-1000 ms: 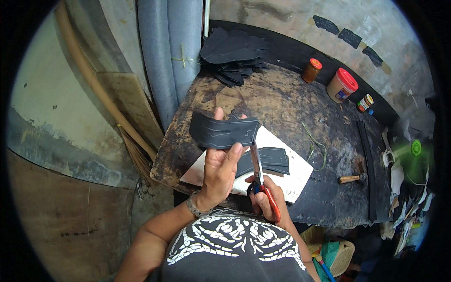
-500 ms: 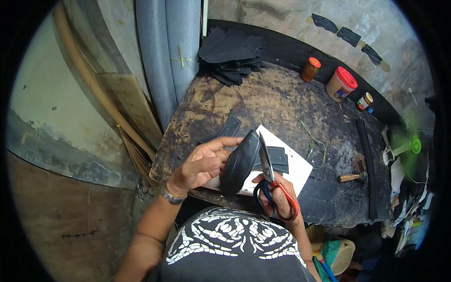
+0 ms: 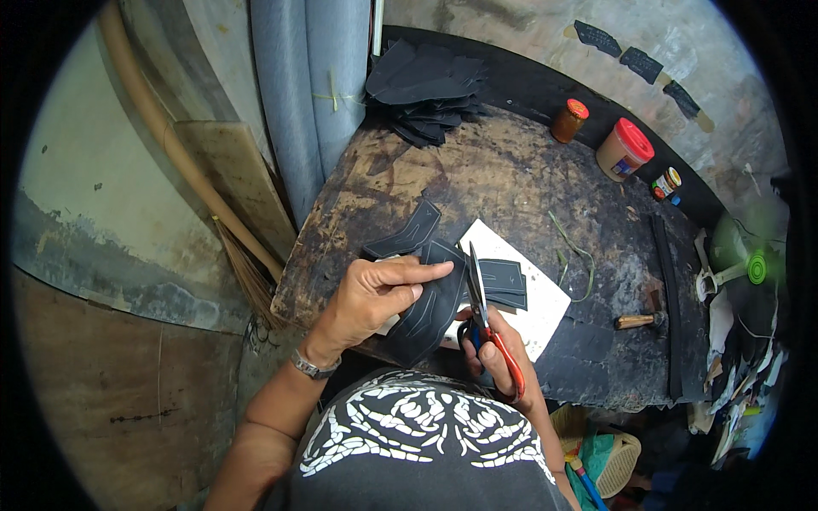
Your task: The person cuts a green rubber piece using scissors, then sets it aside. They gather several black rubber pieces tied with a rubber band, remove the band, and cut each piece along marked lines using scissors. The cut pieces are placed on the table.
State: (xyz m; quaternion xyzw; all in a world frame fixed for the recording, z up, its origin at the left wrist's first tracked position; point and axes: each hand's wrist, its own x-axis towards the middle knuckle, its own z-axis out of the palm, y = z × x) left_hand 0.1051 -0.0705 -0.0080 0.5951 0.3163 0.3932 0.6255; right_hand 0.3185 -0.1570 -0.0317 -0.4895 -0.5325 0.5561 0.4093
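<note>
Both hands work over the worktop (image 3: 511, 179): the left hand (image 3: 375, 294) pinches a black leather piece (image 3: 426, 311) held just above a white sheet (image 3: 541, 311), and the right hand (image 3: 503, 362) grips red-handled scissors (image 3: 486, 315), blades at its edge. Cutting well probably means keeping the piece taut and following the marked lines slowly.

Small craft workshop, seen from above.
Scarred, stained counter (image 3: 511, 170) against a rough plaster wall; stack of cut black pieces (image 3: 422, 89), lidded jars (image 3: 624, 149), hammer (image 3: 643, 317), broom (image 3: 243, 277) and scraps heaped at the right edge (image 3: 733, 375).
</note>
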